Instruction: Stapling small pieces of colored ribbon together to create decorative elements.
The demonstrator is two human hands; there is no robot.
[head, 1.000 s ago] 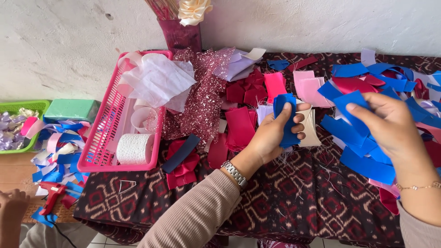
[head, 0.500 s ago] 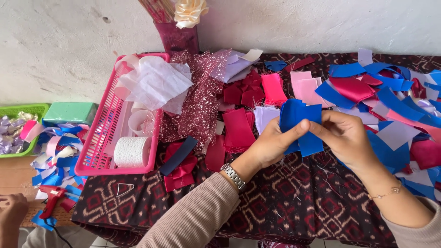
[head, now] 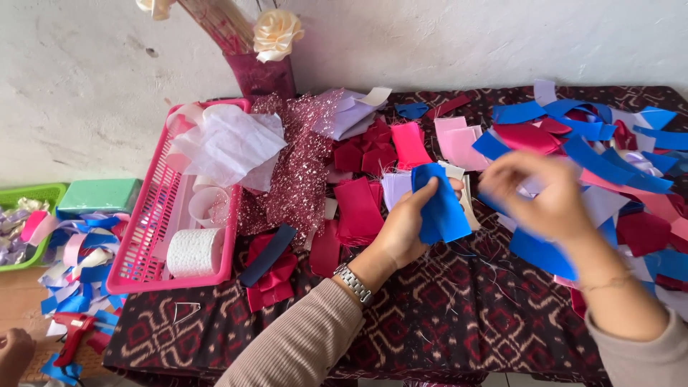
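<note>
Left hand point(head: 401, 229) pinches folded blue ribbon point(head: 438, 204); right hand point(head: 548, 197) blurred, grip unclear; ribbon pieces point(head: 609, 154) heaped unsorted.

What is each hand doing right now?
Left hand: closed on a stack of blue fabric pieces.
Right hand: motion-blurred above the pile; its grip cannot be told.

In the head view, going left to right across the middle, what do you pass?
Green tray → green block → pink basket → glittery red mesh → left hand holding blue fabric → right hand, blurred → blue strips.
</note>
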